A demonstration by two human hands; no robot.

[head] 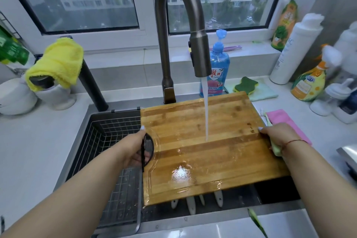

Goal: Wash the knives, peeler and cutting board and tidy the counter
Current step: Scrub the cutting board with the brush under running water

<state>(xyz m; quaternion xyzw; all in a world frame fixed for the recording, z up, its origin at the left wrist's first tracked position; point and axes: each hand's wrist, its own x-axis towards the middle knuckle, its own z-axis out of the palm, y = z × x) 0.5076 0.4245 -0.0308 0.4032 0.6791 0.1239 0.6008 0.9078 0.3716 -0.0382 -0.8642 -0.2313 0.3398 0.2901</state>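
Head view, cutting board: wooden cutting board (208,147) held flat over the sink (116,141), wet and glossy on top.
Head view, water: stream (206,110) falls from the dark gooseneck faucet (179,25) and lands near the board's middle.
Head view, left hand: left hand (135,150) grips the board's left edge at its round handle hole, fingers curled under, thumb on top.
Head view, right hand: right hand (276,137) holds the board's right edge, fingers wrapped under; a pale green item is pressed beneath the palm, identity unclear.
Head view, under the board: white handles (191,205) poke out below the near edge, in the sink; the tools themselves are hidden.
Head view, sink left: wire rack (114,137) sits in the basin's left part.
Head view, counter: blue dish soap bottle (218,67) behind the faucet; green-yellow sponge (245,85) beside it; pink cloth (286,120) right of the board; yellow cloth (58,62) draped at left.
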